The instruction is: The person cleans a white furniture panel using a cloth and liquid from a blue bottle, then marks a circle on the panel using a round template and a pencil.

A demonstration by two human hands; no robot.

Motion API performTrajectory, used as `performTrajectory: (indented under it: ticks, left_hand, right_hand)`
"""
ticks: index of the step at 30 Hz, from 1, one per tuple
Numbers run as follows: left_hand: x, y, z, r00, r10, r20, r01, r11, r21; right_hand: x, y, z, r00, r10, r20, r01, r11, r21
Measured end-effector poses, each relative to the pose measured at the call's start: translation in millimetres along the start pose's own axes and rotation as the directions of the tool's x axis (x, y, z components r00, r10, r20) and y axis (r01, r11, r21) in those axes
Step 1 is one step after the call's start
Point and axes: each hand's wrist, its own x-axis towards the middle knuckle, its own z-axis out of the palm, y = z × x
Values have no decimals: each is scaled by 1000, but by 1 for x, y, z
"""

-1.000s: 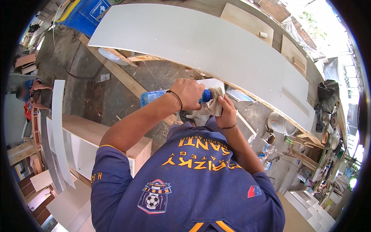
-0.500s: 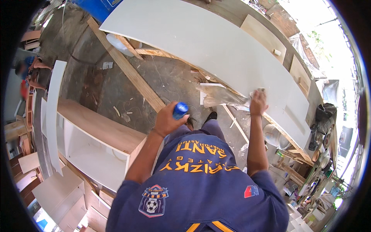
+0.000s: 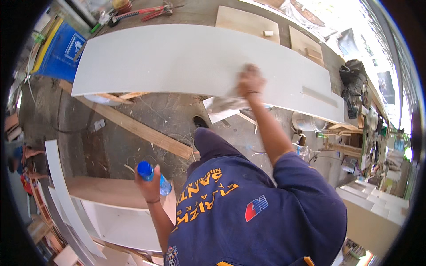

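Note:
Below the panel's left half, my left hand (image 3: 149, 189) is wrapped round a clear bottle (image 3: 165, 186) with a blue cap. A long white panel (image 3: 151, 60) lies flat across the far side, over wooden supports. My right hand (image 3: 251, 83), smeared by motion, presses on the panel right of its middle. Bunched under that hand is a greyish cloth (image 3: 225, 104), its loose end hanging over the near edge. The fingers on the cloth are only partly visible.
A wooden plank (image 3: 133, 123) slants across the floor. The blue bin (image 3: 60, 51) stands at the far left, and red-handled tools (image 3: 142, 12) lie beyond the panel. At lower left is a white cabinet box (image 3: 126, 221); a black plastic bag (image 3: 353, 73) sits by the panel's right end.
The view has turned and shifted, bringing more of the panel's left end into sight. My right hand and the cloth have moved inward over the panel. The bottle remains in my left hand.

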Motion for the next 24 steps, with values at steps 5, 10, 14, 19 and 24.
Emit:
performTrajectory:
  ticks: [5,10,14,19,24]
  left_hand:
    - [14,-32,-21,994,-105,33,103,993,55]
    - [86,-28,-33,994,-10,109,17,998,-56]
    - [162,1,-43,977,103,189,-90,993,-75]
    - [219,23,-60,960,166,228,-146,984,-100]
    - [254,5,-70,948,161,276,-130,984,-126]
  right_hand:
    - [-1,163,-47,718,688,-103,-687,725,49]
    - [29,48,-14,899,392,-194,-395,918,26]
    - [24,-123,0,995,52,-81,-55,998,-24]
    - [9,-340,37,903,-430,-22,427,888,173]
    - [-30,-396,39,861,-486,-147,507,838,200]
